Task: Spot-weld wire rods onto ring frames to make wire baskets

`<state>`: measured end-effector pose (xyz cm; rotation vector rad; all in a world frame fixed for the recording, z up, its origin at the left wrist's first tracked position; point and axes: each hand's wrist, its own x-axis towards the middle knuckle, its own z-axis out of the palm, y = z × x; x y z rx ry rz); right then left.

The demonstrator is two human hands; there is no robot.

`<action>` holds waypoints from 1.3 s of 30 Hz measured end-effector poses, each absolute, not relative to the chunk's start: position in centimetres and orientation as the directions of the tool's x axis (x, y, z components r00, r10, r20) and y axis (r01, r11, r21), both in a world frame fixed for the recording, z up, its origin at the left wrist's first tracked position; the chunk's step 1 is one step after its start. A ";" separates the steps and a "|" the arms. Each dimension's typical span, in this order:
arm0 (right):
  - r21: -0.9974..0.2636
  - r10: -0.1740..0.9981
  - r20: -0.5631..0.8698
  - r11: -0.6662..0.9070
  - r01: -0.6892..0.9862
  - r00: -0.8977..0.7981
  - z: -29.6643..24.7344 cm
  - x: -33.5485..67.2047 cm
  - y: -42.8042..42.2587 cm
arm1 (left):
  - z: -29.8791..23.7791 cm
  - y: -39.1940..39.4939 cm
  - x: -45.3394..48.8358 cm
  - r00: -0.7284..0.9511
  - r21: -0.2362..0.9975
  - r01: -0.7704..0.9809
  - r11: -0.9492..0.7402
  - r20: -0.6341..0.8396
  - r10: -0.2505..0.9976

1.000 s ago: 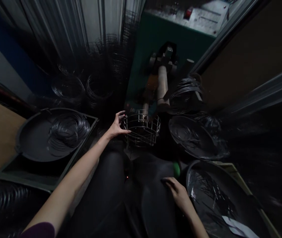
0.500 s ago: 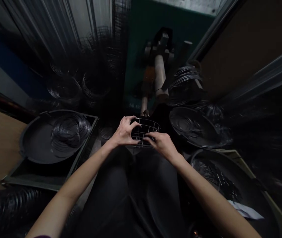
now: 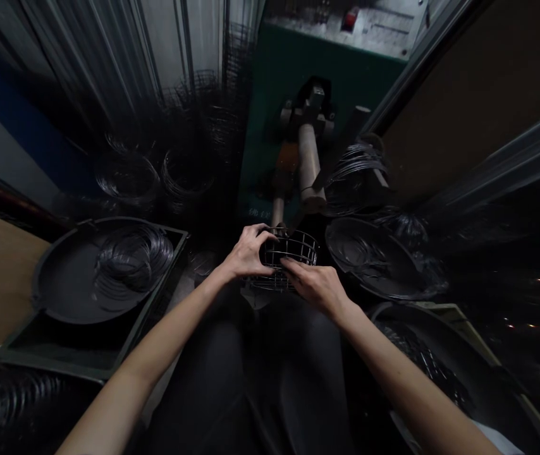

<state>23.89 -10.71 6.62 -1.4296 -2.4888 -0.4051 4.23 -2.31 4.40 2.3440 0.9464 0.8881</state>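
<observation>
A round wire basket point(image 3: 301, 248), made of thin metal rings and cross wires, is held above my lap at the foot of the machine. My left hand point(image 3: 249, 253) grips its left side, thumb low and fingers over the upper ring. On the near right side, my right hand point(image 3: 315, 284) has its fingers closed at the wires; whether they pinch a separate piece is hidden. Just beyond the basket, the pale cylindrical arms point(image 3: 308, 161) of a green machine point(image 3: 263, 120) point toward me.
At left, a dark round tray point(image 3: 61, 284) with wire rings point(image 3: 132, 259) rests on a green crate point(image 3: 61, 357). To the right are two more dark trays point(image 3: 398, 268) point(image 3: 492, 379) with wire pieces. Wire coils point(image 3: 358, 164) hang beside the machine. Wire hoops point(image 3: 128, 177) stand at back left.
The basket and both hands have shifted slightly right, and the basket's wires show more on the right. My view has tilted up, so the machine's top panel with a red button shows.
</observation>
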 end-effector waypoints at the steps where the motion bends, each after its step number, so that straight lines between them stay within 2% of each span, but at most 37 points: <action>1: 0.118 0.800 0.344 0.483 0.868 -0.492 6.6 23.9 -10.5 | 4.4 -2.1 4.3 0.554 0.613 0.437 -0.658 0.393 0.734; 6: 0.108 0.798 0.349 0.487 0.867 -0.491 7.0 24.2 -9.5 | 4.8 -1.1 4.6 0.560 0.615 0.440 -0.655 0.382 0.735; 11: 0.061 0.779 0.421 0.486 0.872 -0.464 6.9 24.4 -9.9 | 5.5 -0.9 4.5 0.583 0.668 0.422 -0.613 0.318 0.748; 14: -0.010 0.770 0.506 0.455 0.890 -0.388 6.6 24.2 -10.6 | 5.8 -1.0 4.5 0.560 0.690 0.429 -0.583 0.303 0.771; 17: -0.091 0.798 0.546 0.358 0.929 -0.254 6.5 23.9 -10.5 | 5.8 -0.4 4.8 0.539 0.694 0.445 -0.567 0.298 0.788; 20: -0.173 0.825 0.540 0.304 0.937 -0.168 6.7 24.0 -9.4 | 5.8 0.7 5.2 0.529 0.691 0.456 -0.561 0.296 0.795; 26: -0.326 0.856 0.507 0.298 0.897 -0.100 6.6 24.7 -7.9 | 5.7 2.4 5.3 0.541 0.668 0.450 -0.592 0.324 0.776; 33: -0.444 0.862 0.502 0.190 0.875 0.067 6.8 24.4 -4.9 | 6.5 4.7 6.1 0.518 0.666 0.512 -0.543 0.265 0.813; 37: -0.531 0.862 0.491 0.181 0.828 0.126 7.1 26.6 -8.4 | 6.2 4.3 5.2 0.506 0.700 0.458 -0.548 0.302 0.808; 39: -0.594 0.865 0.429 0.051 0.803 0.262 5.9 30.0 -12.9 | 4.8 3.9 3.6 0.495 0.751 0.400 -0.526 0.305 0.813</action>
